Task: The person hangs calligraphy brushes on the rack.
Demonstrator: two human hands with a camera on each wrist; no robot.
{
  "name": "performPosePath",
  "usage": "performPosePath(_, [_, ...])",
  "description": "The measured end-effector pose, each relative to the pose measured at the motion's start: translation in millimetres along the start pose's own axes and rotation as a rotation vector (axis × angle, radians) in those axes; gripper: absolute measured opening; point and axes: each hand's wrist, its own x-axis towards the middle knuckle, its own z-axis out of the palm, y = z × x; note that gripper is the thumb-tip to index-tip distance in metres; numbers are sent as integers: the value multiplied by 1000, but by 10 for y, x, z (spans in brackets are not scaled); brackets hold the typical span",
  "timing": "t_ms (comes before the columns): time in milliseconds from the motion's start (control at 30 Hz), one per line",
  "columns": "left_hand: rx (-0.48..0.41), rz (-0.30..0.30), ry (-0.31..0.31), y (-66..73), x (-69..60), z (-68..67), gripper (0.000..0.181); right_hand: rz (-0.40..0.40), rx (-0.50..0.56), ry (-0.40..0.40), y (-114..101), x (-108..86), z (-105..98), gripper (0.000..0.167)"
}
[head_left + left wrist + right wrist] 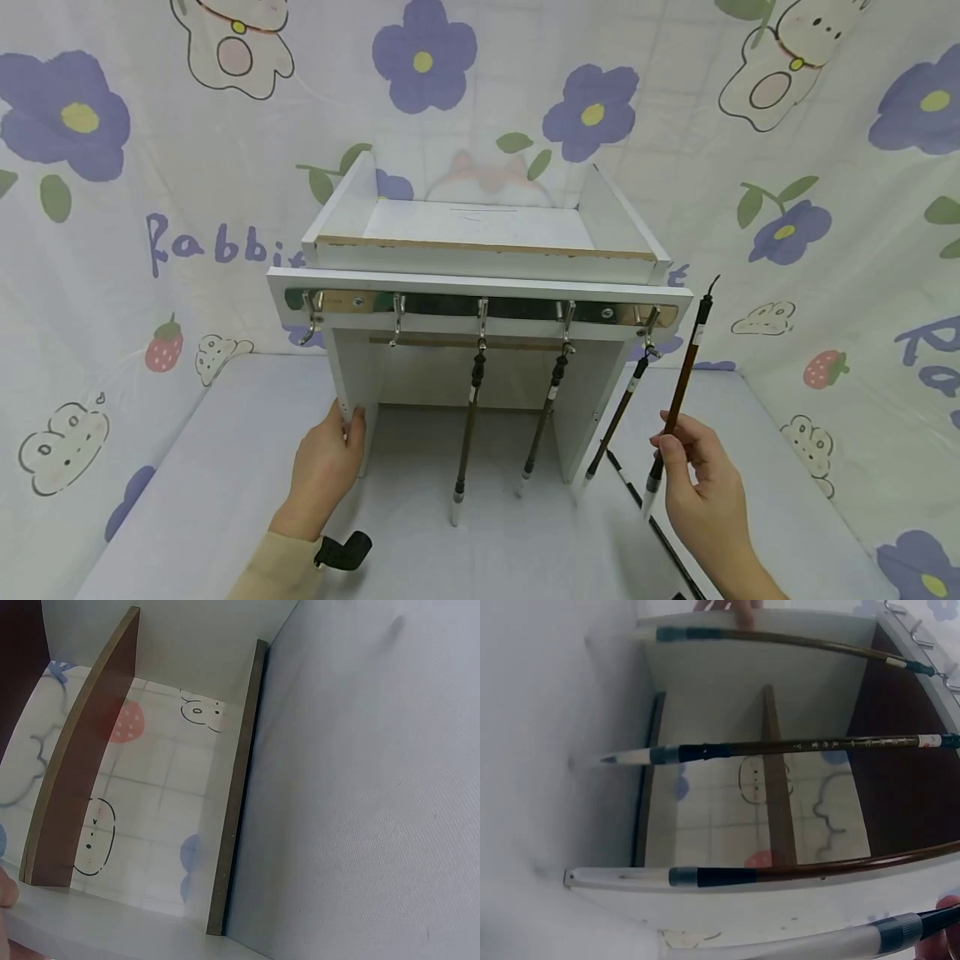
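Head view: a white rack [480, 265] stands on a white table [420, 554], a row of five metal hooks [648, 323] along its front. The right hand [705, 492] pinches a brown brush [684, 375] low on its shaft, tip down, top leaning outward, just right of the rack; the thin loop [714, 283] at its top is apart from every hook. The left hand [326, 462] grips the rack's left side panel [350, 375]. A left hanging brush [468, 425], a middle hanging brush [542, 425] and a right hanging brush [618, 412] take the three right-hand hooks. The low pinch seems the chief risk: the top could sway and the small, bent loop miss a hook. The right hanging brush is near enough to be knocked. A black rod [668, 546] lies on the table near the right hand and might get nudged.

Left wrist view: fingertips [7, 891] show at the edge; the rest of that grip cannot be told here. A cross board [73, 791] spans the rack's hollow. No fastening shows, so if the left hand let go, a push on the hooks could slide or tip the rack.

Right wrist view: the pinched brush runs along the bottom, the pinch mostly cut off. The hanging brushes lie side by side above it; a wide swing could make their pale tips collide.
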Motion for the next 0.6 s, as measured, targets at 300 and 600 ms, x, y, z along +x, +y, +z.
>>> performPosePath(300, [9, 3, 9, 19, 6, -16, 35, -116, 84, 27, -154, 4, 38, 30])
performPosePath(600, [-2, -15, -17, 12, 9, -5, 37, -220, 141, -112, -332, 6, 226, 39])
